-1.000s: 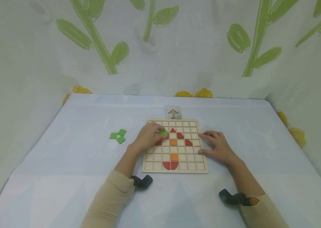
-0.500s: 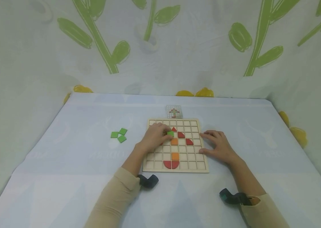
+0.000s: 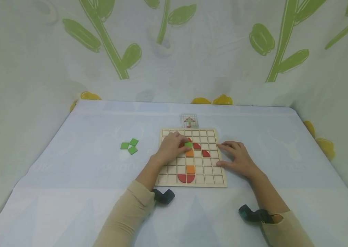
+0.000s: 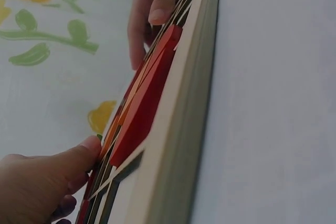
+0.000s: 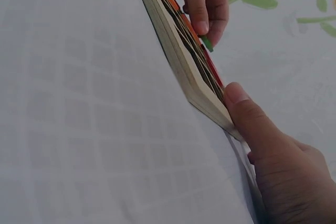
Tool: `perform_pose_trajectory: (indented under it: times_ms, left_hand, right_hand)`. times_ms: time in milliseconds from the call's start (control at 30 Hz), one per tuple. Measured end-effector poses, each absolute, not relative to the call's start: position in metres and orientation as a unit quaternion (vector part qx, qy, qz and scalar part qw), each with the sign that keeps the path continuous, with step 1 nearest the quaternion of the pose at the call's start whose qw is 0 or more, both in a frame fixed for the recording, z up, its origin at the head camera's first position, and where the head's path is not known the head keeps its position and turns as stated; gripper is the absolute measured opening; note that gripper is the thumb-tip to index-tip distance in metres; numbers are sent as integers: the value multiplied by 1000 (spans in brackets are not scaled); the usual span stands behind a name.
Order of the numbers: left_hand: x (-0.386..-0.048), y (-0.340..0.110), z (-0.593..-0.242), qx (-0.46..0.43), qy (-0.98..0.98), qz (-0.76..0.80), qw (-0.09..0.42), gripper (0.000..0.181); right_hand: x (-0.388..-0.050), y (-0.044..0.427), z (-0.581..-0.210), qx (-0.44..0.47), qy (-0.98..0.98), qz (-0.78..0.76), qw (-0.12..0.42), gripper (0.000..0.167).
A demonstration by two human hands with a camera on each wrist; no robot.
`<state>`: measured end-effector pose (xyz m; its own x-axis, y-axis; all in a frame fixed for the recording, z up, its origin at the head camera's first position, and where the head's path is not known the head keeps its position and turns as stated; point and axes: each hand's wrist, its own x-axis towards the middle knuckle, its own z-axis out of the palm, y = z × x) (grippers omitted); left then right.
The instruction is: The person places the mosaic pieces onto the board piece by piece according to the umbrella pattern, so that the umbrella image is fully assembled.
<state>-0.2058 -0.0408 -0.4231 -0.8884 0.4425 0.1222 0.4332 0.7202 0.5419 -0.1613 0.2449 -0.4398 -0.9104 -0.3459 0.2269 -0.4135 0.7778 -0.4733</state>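
Observation:
My left hand (image 3: 170, 146) pinches a green square tile (image 3: 188, 145) between thumb and fingers, over a grid cell of the wooden board (image 3: 205, 170). Directly below that cell lies an orange square tile (image 3: 189, 154); a red triangle tile (image 3: 189, 139) shows just above. The right wrist view shows the green tile (image 5: 208, 43) tilted at the fingertips. My right hand (image 3: 238, 158) rests at the board's right edge, thumb and fingers spread and touching it. Red quarter-round tiles (image 3: 206, 153) lie in other cells, some on the left partly hidden by my left hand.
Three loose green square tiles (image 3: 129, 145) lie on the table left of the board. Behind it is a small pattern card (image 3: 189, 120) with a printed grid figure. Lower down the board are another orange square (image 3: 190, 169) and two red quarter-rounds (image 3: 186, 178).
My left hand has moved right across the board with the green tile, to the cell between the red triangle and the orange square. My right hand stays at the board's edge.

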Motion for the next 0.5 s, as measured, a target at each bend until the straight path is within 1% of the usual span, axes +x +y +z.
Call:
perform_pose_trajectory:
  times_ms: [200,500]
  left_hand:
    - [-204,-37,-422,239,927,289,6,34]
    - [-200,-37,-418,244,925,290,-4,32]
  right_hand:
    - [-161,246,-440,207,-939,267,70,68]
    - [-161,245,-441,200,-942,263,59,68]
